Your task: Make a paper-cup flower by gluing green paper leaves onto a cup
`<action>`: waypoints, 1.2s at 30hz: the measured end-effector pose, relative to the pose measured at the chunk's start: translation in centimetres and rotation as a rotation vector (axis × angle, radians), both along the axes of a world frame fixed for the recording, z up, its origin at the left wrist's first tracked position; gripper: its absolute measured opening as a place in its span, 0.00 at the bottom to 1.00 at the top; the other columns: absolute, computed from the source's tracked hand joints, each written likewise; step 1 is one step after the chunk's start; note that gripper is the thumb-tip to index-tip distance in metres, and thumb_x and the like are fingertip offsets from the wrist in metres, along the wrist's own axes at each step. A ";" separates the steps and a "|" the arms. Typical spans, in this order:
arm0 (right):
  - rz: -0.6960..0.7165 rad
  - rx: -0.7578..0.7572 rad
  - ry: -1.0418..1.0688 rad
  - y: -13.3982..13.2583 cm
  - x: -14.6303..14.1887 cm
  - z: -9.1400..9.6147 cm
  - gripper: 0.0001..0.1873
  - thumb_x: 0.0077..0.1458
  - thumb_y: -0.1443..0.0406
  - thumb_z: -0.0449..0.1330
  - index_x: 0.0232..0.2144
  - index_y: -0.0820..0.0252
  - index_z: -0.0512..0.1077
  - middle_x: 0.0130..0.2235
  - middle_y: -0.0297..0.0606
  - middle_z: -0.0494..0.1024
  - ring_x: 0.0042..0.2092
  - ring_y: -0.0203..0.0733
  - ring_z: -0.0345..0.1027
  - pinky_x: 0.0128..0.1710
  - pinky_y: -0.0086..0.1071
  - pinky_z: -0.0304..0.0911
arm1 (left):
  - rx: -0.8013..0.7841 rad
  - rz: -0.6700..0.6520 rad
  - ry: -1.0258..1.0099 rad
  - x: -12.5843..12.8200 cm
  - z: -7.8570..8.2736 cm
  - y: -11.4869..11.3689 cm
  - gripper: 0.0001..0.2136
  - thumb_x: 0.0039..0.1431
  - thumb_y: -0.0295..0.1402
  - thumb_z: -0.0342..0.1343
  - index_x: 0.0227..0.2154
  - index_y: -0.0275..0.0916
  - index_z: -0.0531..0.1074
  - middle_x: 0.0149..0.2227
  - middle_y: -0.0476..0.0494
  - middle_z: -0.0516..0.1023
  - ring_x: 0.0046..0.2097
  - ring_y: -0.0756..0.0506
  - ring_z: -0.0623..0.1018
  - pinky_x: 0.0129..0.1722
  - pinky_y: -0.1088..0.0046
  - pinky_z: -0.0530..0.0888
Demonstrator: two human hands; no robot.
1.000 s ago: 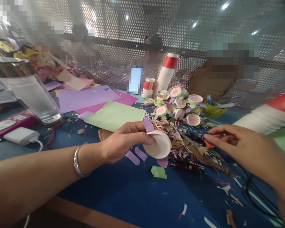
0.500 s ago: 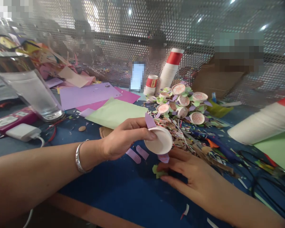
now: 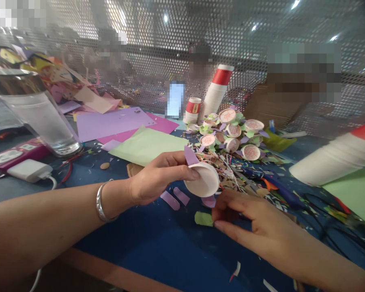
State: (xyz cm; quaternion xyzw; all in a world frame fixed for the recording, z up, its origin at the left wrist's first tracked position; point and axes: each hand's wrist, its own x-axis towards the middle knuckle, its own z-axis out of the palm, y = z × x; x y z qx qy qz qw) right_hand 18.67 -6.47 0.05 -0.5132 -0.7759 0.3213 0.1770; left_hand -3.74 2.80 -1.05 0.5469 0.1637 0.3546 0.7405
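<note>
My left hand (image 3: 167,176) grips a shallow white paper cup base (image 3: 205,180), thumb on its inner face and fingers behind. Purple paper tabs stick out from it, one at the top (image 3: 190,155) and one at the bottom (image 3: 209,201). Just below and to the right, my right hand (image 3: 246,219) pinches the right end of a small green paper piece (image 3: 203,219) between thumb and fingertips. Two loose purple paper strips (image 3: 170,200) lie on the blue table under the left hand.
Finished-looking cup discs (image 3: 232,129) with paper tabs are heaped behind the hands, among scraps. A blue glue gun (image 3: 282,192) and black cable lie right. Paper cup stacks (image 3: 215,95), coloured sheets (image 3: 149,144), a water glass (image 3: 45,113) and a power strip (image 3: 15,152) surround the workspace.
My right hand has shifted slightly right, its fingers drawing together at the end of the green paper piece, which now shows more fully. My left hand still holds the cup base nearly in place.
</note>
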 end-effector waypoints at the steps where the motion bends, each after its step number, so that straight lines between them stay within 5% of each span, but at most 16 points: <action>1: -0.043 -0.001 0.033 0.0 0.3 0.3 0.04 0.62 0.62 0.61 0.36 0.51 0.77 0.35 0.32 0.80 0.35 0.39 0.74 0.35 0.32 0.69 | -0.001 -0.018 0.003 0.0 0.0 0.0 0.04 0.54 0.29 0.66 0.32 0.35 0.81 0.32 0.44 0.83 0.36 0.46 0.80 0.40 0.72 0.74; 6: -0.331 0.024 0.314 -0.1 2.0 1.3 0.09 0.58 0.55 0.68 0.32 0.51 0.77 0.28 0.30 0.77 0.29 0.36 0.69 0.27 0.28 0.64 | -0.043 -0.076 0.029 0.0 -0.2 -0.3 0.08 0.53 0.29 0.70 0.32 0.36 0.75 0.35 0.43 0.84 0.41 0.43 0.83 0.42 0.68 0.77; 10: -0.473 -0.009 0.638 -0.2 1.9 1.0 0.10 0.54 0.55 0.73 0.35 0.49 0.78 0.32 0.30 0.77 0.34 0.36 0.70 0.33 0.27 0.66 | -0.063 -0.094 0.067 0.0 -0.4 -0.4 0.12 0.53 0.29 0.71 0.34 0.37 0.72 0.36 0.44 0.83 0.40 0.44 0.83 0.44 0.66 0.76; 20: -0.436 -0.098 0.893 -0.1 -0.3 0.7 0.07 0.54 0.58 0.74 0.30 0.51 0.80 0.29 0.28 0.73 0.31 0.30 0.64 0.30 0.21 0.63 | 0.206 0.004 0.250 0.1 -0.7 -0.5 0.14 0.52 0.38 0.72 0.30 0.37 0.73 0.32 0.47 0.79 0.36 0.48 0.76 0.33 0.74 0.71; 36: -0.452 -0.054 0.931 -0.4 -1.6 0.3 0.07 0.53 0.58 0.74 0.31 0.50 0.81 0.31 0.29 0.77 0.34 0.32 0.67 0.35 0.22 0.64 | 0.433 0.119 0.156 0.8 -0.7 -1.1 0.11 0.54 0.33 0.71 0.28 0.37 0.74 0.35 0.47 0.79 0.36 0.50 0.76 0.40 0.72 0.72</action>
